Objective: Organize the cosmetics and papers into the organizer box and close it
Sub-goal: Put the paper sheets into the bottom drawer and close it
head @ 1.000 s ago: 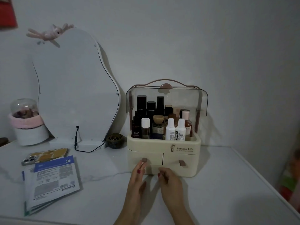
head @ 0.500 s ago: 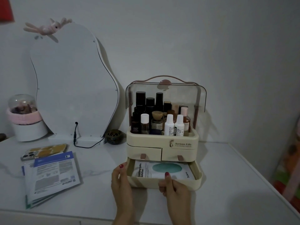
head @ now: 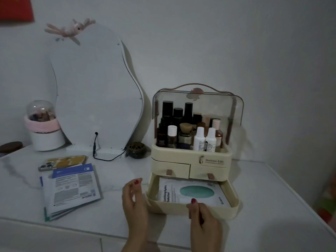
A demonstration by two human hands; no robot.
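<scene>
A cream plastic organizer box [head: 190,157] with a clear domed lid [head: 198,102] and a pink carry handle stands on the white marbled counter [head: 272,206], right of centre and close to the far wall. Its open top tray holds upright cosmetic bottles [head: 189,130], dark ones at the back and white-capped ones at the front. Below the tray sit two small drawers with pink tabs, both pushed in, and beneath them the wide bottom drawer [head: 234,200] is pulled out toward the near edge. Inside it lies a flat white sheet-mask packet [head: 192,192] with a teal oval and the words "Soothing Hydra Solution". The right hand [head: 203,220] is at the middle of the drawer's front wall, its grip closed on that wall with the red-nailed thumb over the top edge and the fingers curled below. The left hand [head: 133,202] hovers just left of the drawer, apart from it, its grip released and holding nothing, fingers loosely bent. Well to the left on the counter lies a fanned stack of printed paper packets [head: 71,190], blue and white on top. Just beyond the stack lies a phone in a yellow patterned case [head: 62,162]. A wavy-edged white mirror [head: 94,91] leans against the far wall with a black cable at its base, and a small dark round jar [head: 136,149] sits between the mirror and the box.
</scene>
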